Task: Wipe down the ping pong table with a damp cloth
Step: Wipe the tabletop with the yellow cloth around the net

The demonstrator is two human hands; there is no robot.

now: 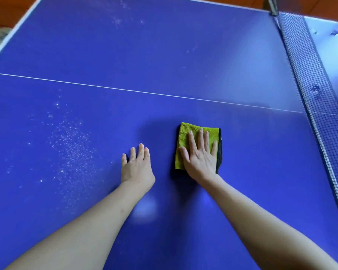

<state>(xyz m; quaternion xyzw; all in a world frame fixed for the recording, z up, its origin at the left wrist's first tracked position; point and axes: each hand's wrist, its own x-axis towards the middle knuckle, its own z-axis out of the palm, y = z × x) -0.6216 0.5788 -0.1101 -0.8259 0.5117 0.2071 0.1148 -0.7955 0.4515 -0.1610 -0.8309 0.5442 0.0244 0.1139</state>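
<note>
Head view is showing two bare hands lying on the blue ping pong table (183,55). Right hand (200,156) is pressing flat on one folded cloth (183,137), fingers straight and a little spread, gripping nothing, the palm covering the cloth's near right part. This cloth is lying yellow-green side up with a dark layer showing along its right edge, and it is sitting on the near half of the table, below the white centre line (125,90) and well left of the net (310,65). Left hand (137,166) is resting palm down straight on the bare surface just beside the cloth, fingers straight and close together, holding nothing. One net is crossing the table on the right, running from a clamp post (272,5) at the far edge down toward the near right corner of the picture. Two patches of white specks are showing: one dense patch (70,149) to the left of the left hand, and one thinner patch (121,18) near the far edge. White edging (14,30) is marking the table's far left border, with reddish floor (8,8) beyond it. Open blue surface is lying all round both hands, widest toward the left and toward the far side.
</note>
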